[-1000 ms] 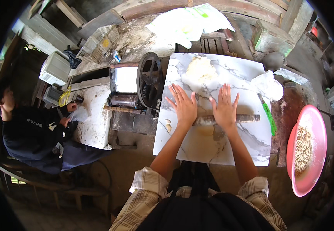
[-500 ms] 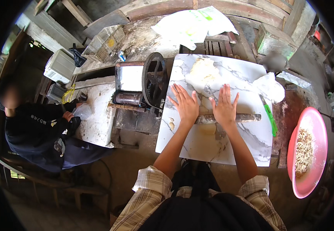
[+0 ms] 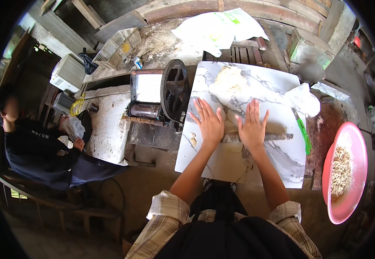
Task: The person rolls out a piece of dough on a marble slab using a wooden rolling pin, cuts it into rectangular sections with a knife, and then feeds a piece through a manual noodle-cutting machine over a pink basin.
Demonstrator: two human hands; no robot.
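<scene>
My left hand (image 3: 210,126) and my right hand (image 3: 252,128) lie flat, fingers stretched out, on a worn wooden rolling pin (image 3: 279,136). The pin crosses a white marble-patterned board (image 3: 196,160), its bare right end sticking out past my right hand. Under and just below the pin shows a flat pale piece of dough (image 3: 233,147), partly hidden by pin and hands. Beyond my fingertips sits a ragged lump of pale dough (image 3: 230,79). A small dough scrap (image 3: 193,141) is left of my left hand. On the board's right edge lies a knife with a green handle (image 3: 302,134).
Left of the board stands a hand-cranked roller machine (image 3: 146,110) with a large wheel (image 3: 173,90). A pink basin (image 3: 360,172) of cut noodles (image 3: 341,173) is at right. A plastic bag (image 3: 303,99) lies by the board's far right corner. A person (image 3: 36,144) sits at far left.
Both my hands and the rolling pin have moved slightly toward me. At left, the person's hands have drawn back closer to the body with a clear plastic bag.
</scene>
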